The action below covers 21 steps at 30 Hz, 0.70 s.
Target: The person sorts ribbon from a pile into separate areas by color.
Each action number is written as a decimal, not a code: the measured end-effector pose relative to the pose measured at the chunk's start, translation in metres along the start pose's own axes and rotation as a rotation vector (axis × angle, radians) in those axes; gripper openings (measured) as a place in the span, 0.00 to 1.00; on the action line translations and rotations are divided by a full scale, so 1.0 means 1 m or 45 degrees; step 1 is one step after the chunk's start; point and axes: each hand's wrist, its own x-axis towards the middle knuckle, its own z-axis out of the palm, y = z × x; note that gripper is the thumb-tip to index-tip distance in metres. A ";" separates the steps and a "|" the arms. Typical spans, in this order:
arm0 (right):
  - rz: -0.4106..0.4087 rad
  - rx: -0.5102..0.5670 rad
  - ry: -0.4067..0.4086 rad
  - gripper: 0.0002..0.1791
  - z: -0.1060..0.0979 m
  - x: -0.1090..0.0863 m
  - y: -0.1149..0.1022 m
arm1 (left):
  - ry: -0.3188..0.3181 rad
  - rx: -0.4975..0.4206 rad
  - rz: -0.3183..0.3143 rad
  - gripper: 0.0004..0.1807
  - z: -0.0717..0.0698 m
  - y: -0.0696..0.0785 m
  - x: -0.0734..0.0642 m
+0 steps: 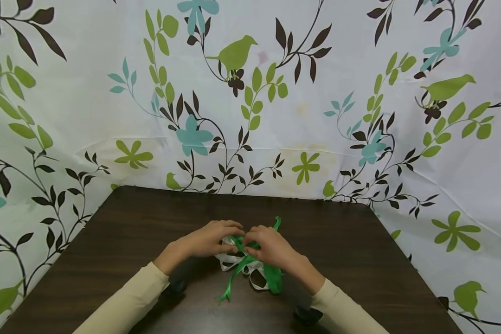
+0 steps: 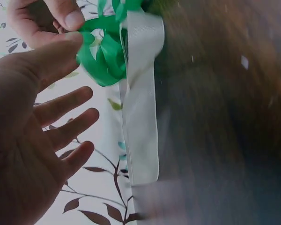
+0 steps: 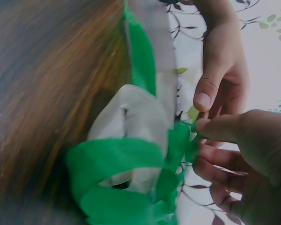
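A green ribbon [image 1: 272, 277] and a white ribbon [image 1: 259, 269] lie looped together in a loose bunch on the dark table. Over the bunch, my left hand [image 1: 210, 238] pinches part of the green ribbon between thumb and finger. Its other fingers stand spread in the left wrist view. From the other side my right hand [image 1: 271, 247] pinches the green ribbon close to the left fingertips. A wide green loop [image 3: 114, 157] crosses white loops [image 3: 114, 115] in the right wrist view. The exact spot under the fingertips is partly hidden and blurred.
The brown table [image 1: 150, 218] reaches back to a hanging cloth [image 1: 275, 116] printed with leaves, flowers and birds. A green ribbon end [image 1: 226, 295] trails toward the near side. Dark objects sit under the left wrist [image 1: 174, 286] and right wrist [image 1: 307, 315].
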 end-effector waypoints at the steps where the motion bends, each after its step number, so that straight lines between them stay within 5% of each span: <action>1: -0.030 0.021 -0.013 0.04 -0.003 0.000 -0.002 | -0.010 -0.039 0.013 0.24 0.000 0.000 0.000; 6: -0.079 0.059 -0.063 0.03 -0.013 0.003 -0.009 | -0.037 -0.138 0.026 0.21 -0.001 0.000 -0.001; 14: 0.011 -0.293 -0.035 0.13 0.001 0.002 -0.001 | 0.010 0.043 -0.034 0.18 0.007 -0.008 -0.002; 21: 0.041 -0.335 -0.048 0.09 0.010 -0.001 0.003 | 0.031 0.103 -0.038 0.18 0.008 -0.008 -0.003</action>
